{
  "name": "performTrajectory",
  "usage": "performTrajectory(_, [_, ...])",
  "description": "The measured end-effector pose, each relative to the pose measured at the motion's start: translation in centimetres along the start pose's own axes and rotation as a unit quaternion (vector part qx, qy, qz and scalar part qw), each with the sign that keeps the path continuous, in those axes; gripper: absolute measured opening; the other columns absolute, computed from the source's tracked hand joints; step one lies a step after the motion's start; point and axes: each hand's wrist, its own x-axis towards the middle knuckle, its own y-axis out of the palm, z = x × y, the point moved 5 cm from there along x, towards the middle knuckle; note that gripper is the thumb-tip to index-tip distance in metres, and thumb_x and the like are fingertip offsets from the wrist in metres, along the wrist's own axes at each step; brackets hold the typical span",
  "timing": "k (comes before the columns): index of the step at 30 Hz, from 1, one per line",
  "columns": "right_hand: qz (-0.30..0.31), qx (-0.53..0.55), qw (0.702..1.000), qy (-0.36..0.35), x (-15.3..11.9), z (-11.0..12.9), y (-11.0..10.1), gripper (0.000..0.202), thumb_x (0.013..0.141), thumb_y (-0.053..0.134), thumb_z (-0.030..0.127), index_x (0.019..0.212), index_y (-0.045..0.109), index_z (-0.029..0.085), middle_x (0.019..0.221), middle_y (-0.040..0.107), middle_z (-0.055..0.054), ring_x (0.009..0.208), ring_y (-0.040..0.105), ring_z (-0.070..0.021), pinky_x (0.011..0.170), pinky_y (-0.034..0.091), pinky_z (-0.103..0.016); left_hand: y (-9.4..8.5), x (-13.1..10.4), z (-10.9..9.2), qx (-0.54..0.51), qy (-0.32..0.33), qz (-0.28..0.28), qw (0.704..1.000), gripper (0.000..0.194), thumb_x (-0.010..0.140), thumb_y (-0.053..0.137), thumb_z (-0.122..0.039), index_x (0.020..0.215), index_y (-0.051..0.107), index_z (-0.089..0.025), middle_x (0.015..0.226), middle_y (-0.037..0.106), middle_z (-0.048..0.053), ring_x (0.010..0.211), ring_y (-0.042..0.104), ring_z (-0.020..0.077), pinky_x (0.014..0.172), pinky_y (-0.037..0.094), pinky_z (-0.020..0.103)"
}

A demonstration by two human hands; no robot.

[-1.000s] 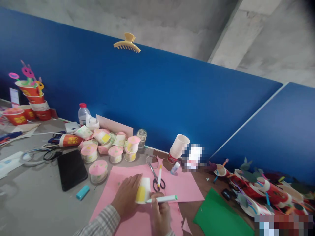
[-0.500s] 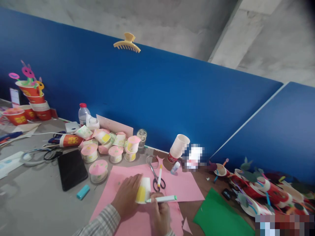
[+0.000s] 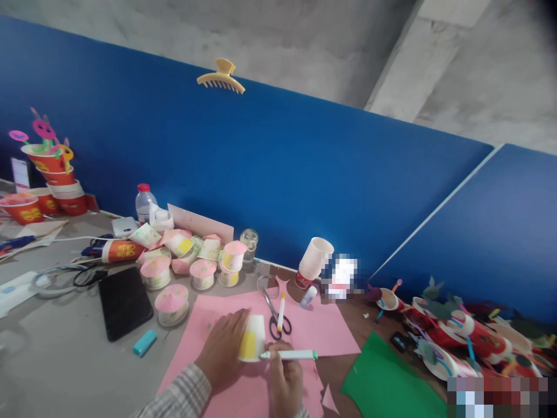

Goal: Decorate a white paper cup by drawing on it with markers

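Green-ended marker (image 3: 296, 355) has been turned nearer level since the earlier frame, pinched in the fingers of the right hand (image 3: 286, 380). Tip is held at the lower right edge of the yellow-patched paper cup (image 3: 253, 338). Cup, lower centre of frame, is grasped by the left hand (image 3: 223, 346).

Cup (image 3: 253, 338) in left grip (image 3: 223, 343), marker (image 3: 296, 355) in right grip (image 3: 285, 378), scissors (image 3: 274, 312) nearby

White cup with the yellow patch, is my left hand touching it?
Touching. The head view shows the left hand against the side of the white cup, with no gap between them.
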Motion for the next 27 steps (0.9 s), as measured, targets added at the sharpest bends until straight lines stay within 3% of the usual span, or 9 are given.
performTrajectory(4, [0.034,-0.034,0.999,-0.008,0.08,0.57,0.37,0.024,0.068,0.058,0.040,0.056,0.064,0.020,0.049,0.060,0.000,0.041,0.053,-0.0191,0.039,0.044,-0.026,0.01,0.03,0.02,-0.007,-0.003,0.009,1.000,0.074,0.070,0.053,-0.049,0.126,0.009,-0.029,0.126,0.040,0.004,0.114,0.036,0.0230,0.096,0.031,0.042])
performTrajectory(19, [0.041,-0.053,0.997,-0.031,0.07,1.05,0.54,0.020,0.069,0.057,0.035,0.057,0.064,0.021,0.048,0.059,0.001,0.040,0.053,-0.0190,0.038,0.044,-0.025,-0.07,0.02,-0.09,0.012,-0.003,0.023,1.000,0.078,0.068,0.055,-0.045,0.126,0.007,-0.028,0.128,0.038,0.003,0.115,0.034,0.0232,0.097,0.030,0.041])
performTrajectory(27, [0.037,-0.027,0.999,-0.004,-0.18,0.28,0.57,0.021,0.069,0.057,0.038,0.060,0.064,0.021,0.049,0.060,0.000,0.042,0.055,-0.0200,0.038,0.046,-0.025,0.04,0.03,-0.11,0.006,0.004,0.023,1.000,0.078,0.069,0.054,-0.048,0.126,0.005,-0.029,0.129,0.037,0.003,0.116,0.033,0.0227,0.098,0.029,0.041])
